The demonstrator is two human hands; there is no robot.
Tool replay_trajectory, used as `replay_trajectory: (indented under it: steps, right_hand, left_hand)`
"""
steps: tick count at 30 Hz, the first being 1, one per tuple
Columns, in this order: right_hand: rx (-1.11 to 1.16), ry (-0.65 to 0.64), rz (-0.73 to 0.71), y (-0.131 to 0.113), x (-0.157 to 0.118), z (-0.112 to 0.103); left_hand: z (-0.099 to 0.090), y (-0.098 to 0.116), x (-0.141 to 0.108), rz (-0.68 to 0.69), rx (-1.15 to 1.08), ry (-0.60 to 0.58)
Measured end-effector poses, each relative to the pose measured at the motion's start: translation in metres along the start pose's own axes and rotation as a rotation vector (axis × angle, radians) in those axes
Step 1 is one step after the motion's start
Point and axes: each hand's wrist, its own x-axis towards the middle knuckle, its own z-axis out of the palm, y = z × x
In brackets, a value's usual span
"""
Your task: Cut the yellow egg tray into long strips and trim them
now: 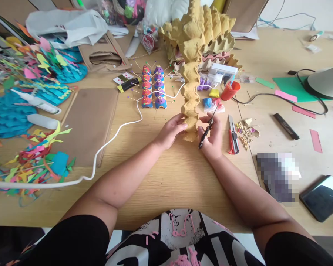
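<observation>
A long yellow strip of egg carton [191,85] stands up from the middle of the table toward the back. My left hand [170,132] grips its near end from the left, thumb in front. On the other side, my right hand [213,135] is closed around a pair of scissors [207,130] with dark handles, the blades pointing up and away. The right fingertips come close to the strip's edge; whether they touch it I cannot tell. Beyond my left hand are painted egg-carton caterpillars, one red and blue [147,88], one purple and blue [160,88].
Stacked egg trays [216,29] stand at the back. A red cutter knife [233,136], shavings [247,131] and a red cup [230,91] lie to the right, near a phone [323,197]. A white cable [111,138] crosses the left side, past cardboard [86,125] and paper scraps [36,159].
</observation>
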Motion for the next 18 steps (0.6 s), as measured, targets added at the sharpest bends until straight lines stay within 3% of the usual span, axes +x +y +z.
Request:
replay_trajectory:
  steps: [9,18]
  right_hand:
    - [-0.001,-0.042,-0.008,-0.001,0.001,0.004]
    - [0.120,-0.005,0.058,0.016,0.001,0.000]
  left_hand:
    - [0.002,-0.001,0.002,0.034,-0.066,0.043]
    - [0.002,-0.007,0.010,0.032,-0.082,0.063]
